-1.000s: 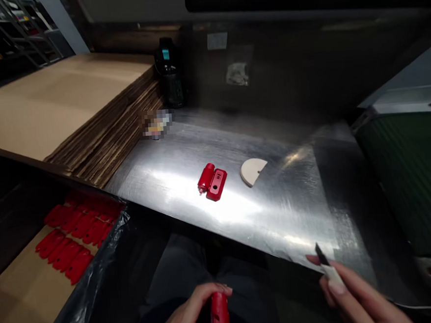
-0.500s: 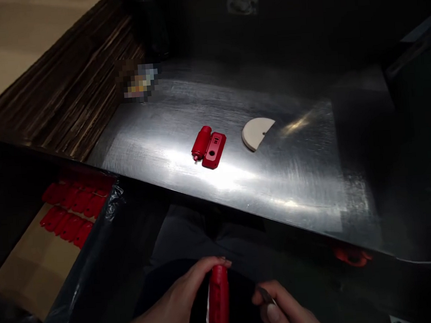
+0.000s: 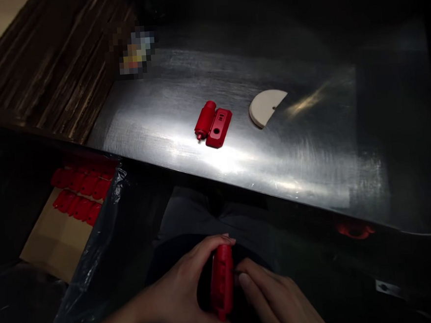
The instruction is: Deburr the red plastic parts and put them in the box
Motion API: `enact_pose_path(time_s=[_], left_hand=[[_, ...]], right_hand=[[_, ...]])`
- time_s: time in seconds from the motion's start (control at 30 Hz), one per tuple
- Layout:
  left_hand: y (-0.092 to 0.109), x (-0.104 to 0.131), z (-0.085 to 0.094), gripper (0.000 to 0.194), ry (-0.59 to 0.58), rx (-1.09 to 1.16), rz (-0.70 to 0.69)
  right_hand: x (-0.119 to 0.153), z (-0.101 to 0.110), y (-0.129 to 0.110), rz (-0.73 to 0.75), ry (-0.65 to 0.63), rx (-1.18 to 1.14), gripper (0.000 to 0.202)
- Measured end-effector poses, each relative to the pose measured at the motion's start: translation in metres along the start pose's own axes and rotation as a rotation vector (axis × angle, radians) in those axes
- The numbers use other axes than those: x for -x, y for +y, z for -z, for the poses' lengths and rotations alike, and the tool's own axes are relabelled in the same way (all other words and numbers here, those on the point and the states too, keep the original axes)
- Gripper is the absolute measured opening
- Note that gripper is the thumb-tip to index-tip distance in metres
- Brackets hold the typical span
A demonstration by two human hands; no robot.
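Observation:
My left hand [image 3: 182,287] is closed around a red plastic part [image 3: 224,276], held on end low in front of my lap, its open, ribbed side showing. On its right side my right hand [image 3: 274,295] pinches a thin dark metal blade, mostly covered by the fingers. The tip seems to reach the part's side, though contact cannot be made out. Ahead on the metal tabletop [image 3: 304,160] lie a red cylindrical piece [image 3: 205,120] with a small nozzle-like end and, close against it, a flat red plate [image 3: 219,127] with a hole.
A pale half-disc [image 3: 267,107] lies right of the red pieces. Rows of red parts [image 3: 80,190] sit on cardboard [image 3: 51,237] at lower left, beside dark plastic film [image 3: 84,259]. Stacked brown sheets [image 3: 46,70] rise at upper left. A red ring-like object [image 3: 355,230] is under the table edge.
My right hand has moved left, bringing the blade up to the red part. Both hands appear slightly higher, and the view has shifted. The pieces on the tabletop keep their arrangement.

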State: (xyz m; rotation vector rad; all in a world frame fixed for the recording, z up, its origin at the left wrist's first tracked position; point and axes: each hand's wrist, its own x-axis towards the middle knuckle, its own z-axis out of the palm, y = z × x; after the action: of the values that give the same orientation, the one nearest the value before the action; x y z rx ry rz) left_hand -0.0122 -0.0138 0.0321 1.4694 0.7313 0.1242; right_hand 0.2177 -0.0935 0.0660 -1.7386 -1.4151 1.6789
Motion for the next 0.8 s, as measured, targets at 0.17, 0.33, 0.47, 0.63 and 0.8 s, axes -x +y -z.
enact_pose_path(time_s=[0.17, 0.33, 0.47, 0.63, 0.8], left_hand=[[-0.006, 0.001, -0.001, 0.125, -0.014, -0.077, -0.172], [-0.007, 0.003, 0.000, 0.133, -0.024, -0.106, -0.199], [-0.008, 0.003, 0.000, 0.135, -0.014, -0.107, -0.197], [-0.007, 0.002, -0.001, 0.127, -0.025, -0.121, -0.227], [-0.002, 0.003, 0.000, 0.127, -0.037, -0.159, -0.203]], right_hand=[[-0.005, 0.006, -0.010, -0.004, 0.030, 0.041, 0.041], [-0.008, 0.012, -0.012, 0.047, 0.011, 0.113, 0.035], [-0.007, 0.015, -0.010, 0.098, -0.002, 0.192, 0.033], [-0.006, 0.015, -0.008, 0.186, 0.049, 0.334, 0.030], [-0.004, 0.014, -0.009, 0.220, 0.076, 0.381, 0.029]])
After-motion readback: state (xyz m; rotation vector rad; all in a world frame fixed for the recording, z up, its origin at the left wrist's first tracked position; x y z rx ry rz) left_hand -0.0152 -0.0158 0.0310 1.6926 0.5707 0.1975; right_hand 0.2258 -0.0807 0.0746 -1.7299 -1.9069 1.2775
